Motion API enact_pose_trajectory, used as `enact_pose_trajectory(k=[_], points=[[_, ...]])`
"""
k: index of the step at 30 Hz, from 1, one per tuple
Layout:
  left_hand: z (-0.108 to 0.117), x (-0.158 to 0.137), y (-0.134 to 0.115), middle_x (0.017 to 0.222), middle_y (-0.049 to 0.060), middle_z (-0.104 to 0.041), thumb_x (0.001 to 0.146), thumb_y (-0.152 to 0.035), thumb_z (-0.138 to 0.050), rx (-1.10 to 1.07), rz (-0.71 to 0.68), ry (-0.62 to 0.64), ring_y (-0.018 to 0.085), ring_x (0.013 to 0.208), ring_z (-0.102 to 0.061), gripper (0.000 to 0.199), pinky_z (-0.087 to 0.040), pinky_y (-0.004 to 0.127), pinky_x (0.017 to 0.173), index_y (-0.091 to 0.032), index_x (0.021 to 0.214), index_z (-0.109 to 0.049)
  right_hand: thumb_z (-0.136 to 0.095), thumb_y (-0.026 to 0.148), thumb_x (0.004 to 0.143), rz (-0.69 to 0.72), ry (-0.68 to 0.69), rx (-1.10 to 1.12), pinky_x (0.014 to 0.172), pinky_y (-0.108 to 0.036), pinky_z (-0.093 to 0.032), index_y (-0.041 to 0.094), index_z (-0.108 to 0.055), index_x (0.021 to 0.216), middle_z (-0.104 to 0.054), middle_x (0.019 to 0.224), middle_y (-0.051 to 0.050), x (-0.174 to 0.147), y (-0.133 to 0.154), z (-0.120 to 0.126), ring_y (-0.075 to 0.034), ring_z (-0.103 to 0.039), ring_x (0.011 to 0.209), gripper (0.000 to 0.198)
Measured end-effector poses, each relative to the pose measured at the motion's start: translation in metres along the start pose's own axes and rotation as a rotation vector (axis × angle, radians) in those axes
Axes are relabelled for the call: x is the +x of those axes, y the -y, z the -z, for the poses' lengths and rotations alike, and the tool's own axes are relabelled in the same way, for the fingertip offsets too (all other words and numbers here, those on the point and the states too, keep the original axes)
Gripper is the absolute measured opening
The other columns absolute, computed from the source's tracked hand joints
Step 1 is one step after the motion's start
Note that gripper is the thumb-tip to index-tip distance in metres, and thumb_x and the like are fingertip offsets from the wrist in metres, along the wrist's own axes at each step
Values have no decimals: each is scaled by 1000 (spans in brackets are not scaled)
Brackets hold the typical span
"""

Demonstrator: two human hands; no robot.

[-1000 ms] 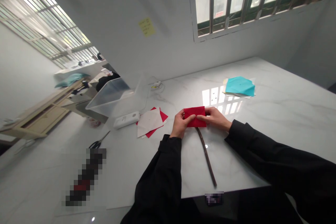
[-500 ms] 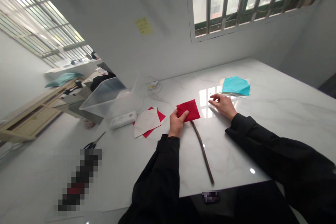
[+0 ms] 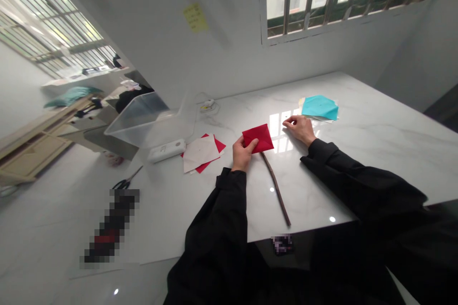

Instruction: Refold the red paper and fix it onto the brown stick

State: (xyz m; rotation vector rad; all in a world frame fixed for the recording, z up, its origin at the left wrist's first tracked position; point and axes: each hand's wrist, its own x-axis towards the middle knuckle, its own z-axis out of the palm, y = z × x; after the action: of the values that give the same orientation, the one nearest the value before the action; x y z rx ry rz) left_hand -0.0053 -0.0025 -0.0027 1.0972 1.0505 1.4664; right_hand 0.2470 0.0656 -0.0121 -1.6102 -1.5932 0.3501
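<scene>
My left hand [image 3: 243, 155] holds a small red envelope [image 3: 264, 137], thumb on the near face with its folded flaps and fingers behind. Just below the envelope starts a thin brown stick [image 3: 277, 190], which lies on the white table and runs toward its near edge. To the right, my right hand [image 3: 301, 128] is low over the tabletop, thumb and forefinger pinched together. Whatever is in that pinch, if anything, is too small to make out. Close behind this hand rests a stack of papers with a turquoise sheet [image 3: 319, 107] on top.
Left of my hands lie pale and red papers [image 3: 200, 153], a white power strip [image 3: 167, 151] and black scissors [image 3: 126, 181]. A clear plastic bin [image 3: 138, 121] stands behind them. The marbled tabletop [image 3: 375, 138] meets the wall, which has a yellow note [image 3: 195, 17].
The fingers of my right hand have drawn together into a pinch. My left hand keeps the envelope in the same grip. The view has shifted slightly, so the table appears higher.
</scene>
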Motion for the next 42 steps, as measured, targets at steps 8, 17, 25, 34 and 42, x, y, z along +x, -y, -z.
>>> enact_pose_trajectory(k=[8,17,25,34,42], points=[[-4,0,0,98,9,-79,64,-36,-90,23,9,2,22,87,-73,45,-59,36,86,-14,100,-75,-75,42,81,-4,35,361,68,-31,-57,16,-75,94,-78,81,-8,-3,-8,5,-21,-74,73,29],[-5,-2,0,94,9,-78,65,-33,-88,27,-3,22,22,83,-72,40,-58,36,83,-14,98,-75,-83,51,72,-65,183,612,64,-30,-58,13,-75,87,-75,74,-8,-11,14,13,-17,-70,65,42],[-6,-2,2,92,9,-79,65,-35,-89,25,35,52,22,79,-72,39,-57,37,80,-13,95,-77,-81,52,77,83,249,766,86,-44,-62,18,-74,94,-76,88,-8,-37,63,16,-23,-73,85,39],[-6,-3,-1,91,7,-80,64,-36,-90,17,34,80,22,80,-72,43,-57,37,83,-14,99,-78,-73,41,90,452,254,360,107,-51,-48,27,-79,88,-61,128,-8,-54,69,4,-29,-57,122,15],[-7,-4,-5,95,7,-80,63,-35,-91,-43,50,111,23,86,-73,44,-57,40,89,-16,101,-79,-72,36,90,435,255,338,98,-47,-52,26,-77,93,-63,121,-9,-56,62,-6,-26,-61,109,11]])
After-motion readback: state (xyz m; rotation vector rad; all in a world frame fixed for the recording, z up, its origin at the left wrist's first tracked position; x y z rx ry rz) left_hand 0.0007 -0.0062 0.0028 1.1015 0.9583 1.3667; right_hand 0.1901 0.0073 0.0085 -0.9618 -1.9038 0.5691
